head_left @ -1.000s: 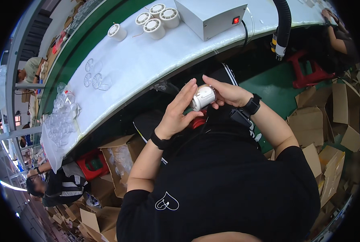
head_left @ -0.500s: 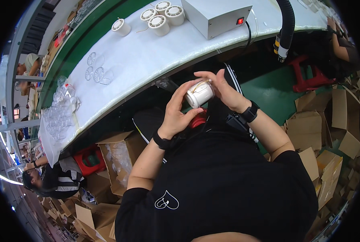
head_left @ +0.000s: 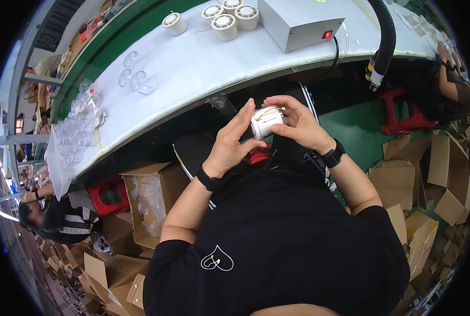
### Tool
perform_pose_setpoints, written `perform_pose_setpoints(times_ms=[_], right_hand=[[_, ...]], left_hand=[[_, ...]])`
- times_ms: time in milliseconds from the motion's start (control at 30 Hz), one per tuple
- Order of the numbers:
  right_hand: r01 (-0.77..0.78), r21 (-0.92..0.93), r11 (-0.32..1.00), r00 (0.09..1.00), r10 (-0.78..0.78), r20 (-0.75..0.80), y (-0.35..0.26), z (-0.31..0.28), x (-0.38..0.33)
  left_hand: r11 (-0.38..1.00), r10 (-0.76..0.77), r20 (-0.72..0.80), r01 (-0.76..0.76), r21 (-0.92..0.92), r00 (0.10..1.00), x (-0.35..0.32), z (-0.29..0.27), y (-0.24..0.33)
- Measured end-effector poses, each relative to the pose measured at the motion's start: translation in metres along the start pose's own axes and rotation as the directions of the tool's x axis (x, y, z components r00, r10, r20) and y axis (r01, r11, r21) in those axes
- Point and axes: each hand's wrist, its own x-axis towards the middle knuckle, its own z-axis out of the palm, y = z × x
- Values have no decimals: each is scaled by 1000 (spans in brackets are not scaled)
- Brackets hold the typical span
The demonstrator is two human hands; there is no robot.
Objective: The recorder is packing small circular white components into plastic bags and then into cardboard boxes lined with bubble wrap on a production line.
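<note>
A white plastic cylinder point(head_left: 265, 123) with a thin yellowish-brown wire across its side is tilted between my hands, above my lap. My right hand point(head_left: 300, 125) grips it, the thumb lying on its near side and the fingers bent over the far end. My left hand point(head_left: 232, 141) is at the cylinder's left end, fingers straight and thumb spread apart beneath it. Its palm faces the cylinder and seems to touch it. On the white table point(head_left: 187, 68) stand several similar white cylinders point(head_left: 224, 26) with slotted round tops, some with a wire.
A grey metal box point(head_left: 298, 29) with a lit red switch stands on the table; a black flexible hose point(head_left: 385, 37) hangs beside it. Clear plastic parts point(head_left: 137, 80) lie to the left. Cardboard boxes point(head_left: 158, 203) and red stools point(head_left: 107, 196) stand on the floor. Other people work nearby.
My left hand's fingers have straightened and drawn back from around the cylinder's left end. My right thumb has come down onto its side. The whole view has shifted slightly.
</note>
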Motion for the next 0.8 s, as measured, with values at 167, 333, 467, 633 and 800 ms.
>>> perform_pose_setpoints(times_ms=[167,333,467,633,800], right_hand=[[39,-65,997,999,-40,-22,-2,5,-8],[96,-81,992,994,-100,-39,-5,5,-1],[113,54,992,992,-110,-59,-4,14,32],[130,-13,991,979,-130,-157,-9,21,98],[213,-542,813,918,-355,-173,-26,1,139]], left_hand=[[997,-43,44,46,-56,998,-3,0,4],[982,-87,36,92,-168,996,12,2,22],[994,-79,-100,71,-81,992,32,-3,14],[968,-77,-131,106,229,988,88,-79,-6],[708,-168,-267,305,637,949,151,-169,-71]])
